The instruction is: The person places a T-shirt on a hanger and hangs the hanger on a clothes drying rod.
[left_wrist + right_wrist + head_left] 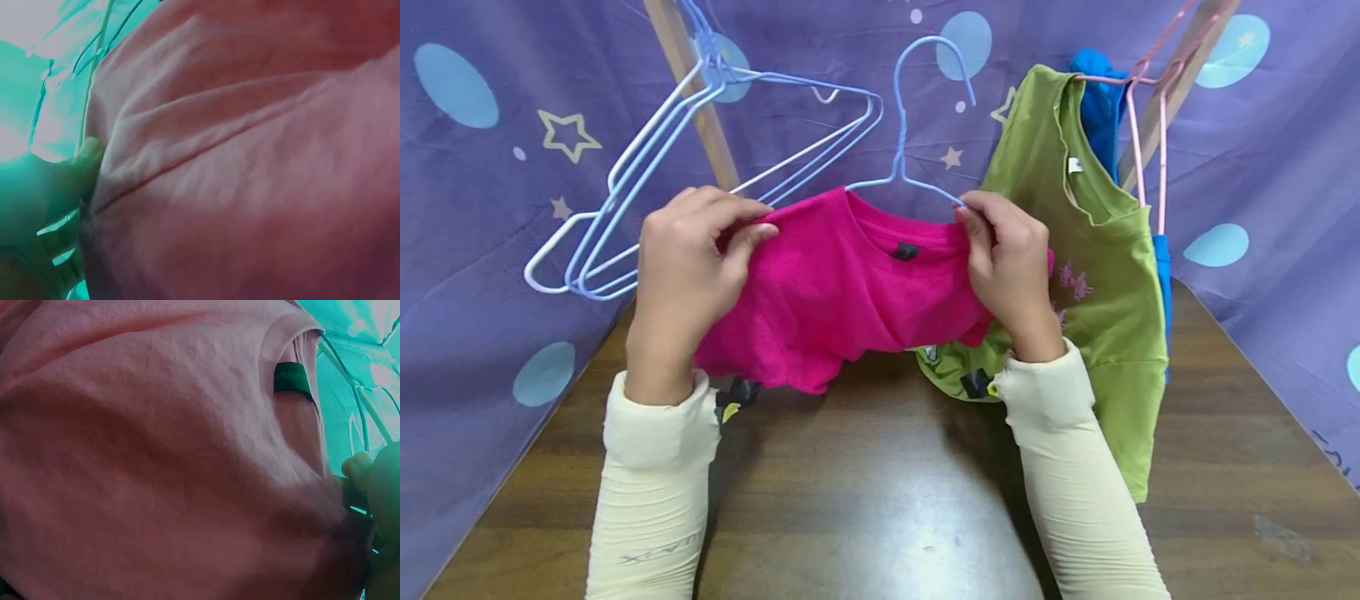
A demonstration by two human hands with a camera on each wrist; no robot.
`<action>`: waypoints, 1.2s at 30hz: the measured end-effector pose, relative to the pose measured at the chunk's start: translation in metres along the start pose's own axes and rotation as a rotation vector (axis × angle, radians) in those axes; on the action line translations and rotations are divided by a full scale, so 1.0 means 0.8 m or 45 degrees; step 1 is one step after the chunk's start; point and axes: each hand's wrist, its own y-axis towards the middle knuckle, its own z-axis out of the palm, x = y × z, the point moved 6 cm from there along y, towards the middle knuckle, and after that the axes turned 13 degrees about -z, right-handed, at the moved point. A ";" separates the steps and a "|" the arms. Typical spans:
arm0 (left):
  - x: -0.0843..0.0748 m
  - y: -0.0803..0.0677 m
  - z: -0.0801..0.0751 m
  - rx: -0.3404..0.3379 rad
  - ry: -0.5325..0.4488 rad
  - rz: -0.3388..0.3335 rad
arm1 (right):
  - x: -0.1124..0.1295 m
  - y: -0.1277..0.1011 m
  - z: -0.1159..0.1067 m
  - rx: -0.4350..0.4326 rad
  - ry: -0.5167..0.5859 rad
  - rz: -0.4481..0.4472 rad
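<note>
The pink shirt (835,292) is held up above the brown desk (880,500), its neck already over a pale blue hanger (910,125) whose hook stands clear above the collar; the left hand (681,267) has its grip pinching the fabric at one shoulder, thumb in front and fingers curled over the top, and the right hand (1007,258) pinches the other shoulder right where the hanger wire enters the cloth; to do this well, I judge each shoulder seam should be drawn down evenly over its wire end, keeping the collar centred under the hook so the shirt does not slide off to one side; a small dark label (906,250) sits inside the neck, its print too small to read; the green shirt (1097,267) hanging just beside carries a white tag, also unreadable
</note>
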 end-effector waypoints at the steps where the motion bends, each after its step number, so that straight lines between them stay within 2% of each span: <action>1: 0.003 0.000 -0.003 0.005 -0.008 -0.005 | -0.001 0.000 -0.002 -0.016 0.000 0.019; 7: 0.014 0.002 -0.020 0.018 -0.013 0.003 | -0.008 0.001 -0.014 -0.089 -0.007 0.096; 12: 0.021 0.003 -0.026 0.029 0.002 -0.024 | -0.014 0.001 -0.023 -0.114 -0.008 0.122; 18: 0.030 0.002 -0.036 0.009 -0.002 -0.125 | -0.016 0.003 -0.031 -0.161 -0.026 0.129; 21: 0.033 0.002 -0.038 0.022 0.011 -0.150 | -0.015 0.004 -0.034 -0.180 -0.023 0.142; 28: 0.028 0.001 -0.030 0.141 0.077 -0.122 | -0.016 0.002 -0.031 -0.174 -0.011 0.150; 32: 0.012 0.000 -0.019 0.152 0.081 -0.061 | -0.012 0.002 -0.027 -0.162 -0.009 0.138; 36: -0.007 -0.002 0.000 0.154 0.084 0.013 | -0.003 0.002 -0.016 -0.127 0.011 0.087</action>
